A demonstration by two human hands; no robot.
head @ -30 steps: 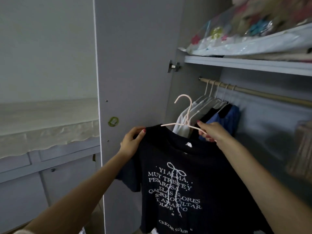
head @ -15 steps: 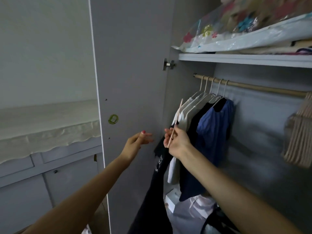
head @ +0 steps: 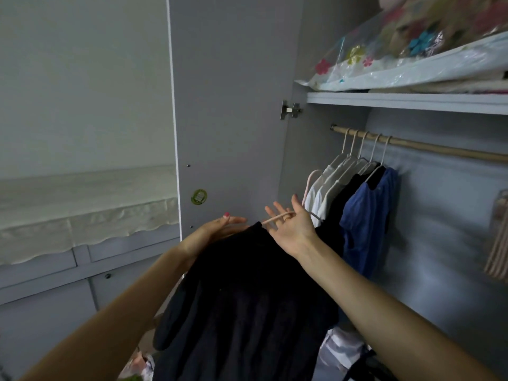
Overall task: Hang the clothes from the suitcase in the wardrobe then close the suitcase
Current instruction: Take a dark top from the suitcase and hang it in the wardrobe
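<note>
My black shirt (head: 247, 292) is draping dark and plain off its pink hanger (head: 277, 217). My right hand (head: 292, 229) is hooking fingers around the hanger; my left hand (head: 220, 228) is resting flat against the shirt's shoulder.

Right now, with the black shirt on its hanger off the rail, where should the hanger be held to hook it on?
Grip the hanger at the neck just below its hook, from this side. The hook points up toward the rail, and the black shirt covers the arms.
</note>
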